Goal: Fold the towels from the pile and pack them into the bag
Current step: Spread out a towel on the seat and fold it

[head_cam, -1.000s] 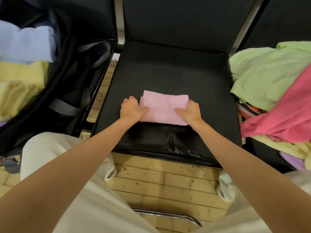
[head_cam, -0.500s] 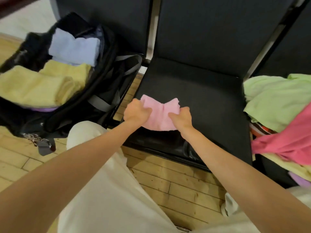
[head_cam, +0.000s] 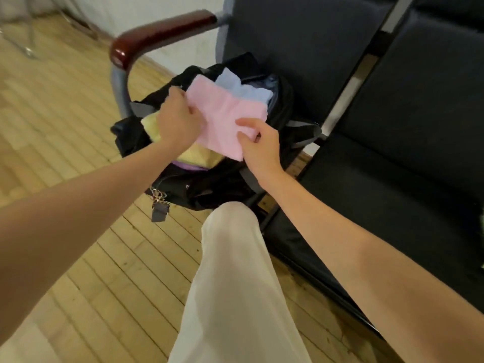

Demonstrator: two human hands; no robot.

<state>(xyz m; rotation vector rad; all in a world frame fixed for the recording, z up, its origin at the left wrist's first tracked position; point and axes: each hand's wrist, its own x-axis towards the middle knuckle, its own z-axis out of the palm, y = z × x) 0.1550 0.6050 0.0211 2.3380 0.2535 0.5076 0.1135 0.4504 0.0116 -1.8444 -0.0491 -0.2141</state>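
Observation:
A folded pink towel (head_cam: pixel 225 115) hangs flat over the open black bag (head_cam: pixel 209 187), held between both hands. My left hand (head_cam: pixel 178 121) grips its left edge and my right hand (head_cam: pixel 259 146) pinches its near right corner. Inside the bag lie a folded light-blue towel (head_cam: pixel 246 87), yellow towels (head_cam: pixel 201 155) and a purple one (head_cam: pixel 188 166) underneath. The pink towel hides much of the bag's opening. The pile of towels is out of view.
The bag stands on a black seat beside a chair armrest (head_cam: pixel 157 35) of dark red wood on a grey metal post. Another black seat (head_cam: pixel 392 179) lies to the right. My knee in white trousers (head_cam: pixel 235 258) is below the bag. The floor is wooden planks.
Both hands lifted the folded pink towel off the middle seat and carried it left, over the open bag. The view swung left with them, so the pile is gone from sight.

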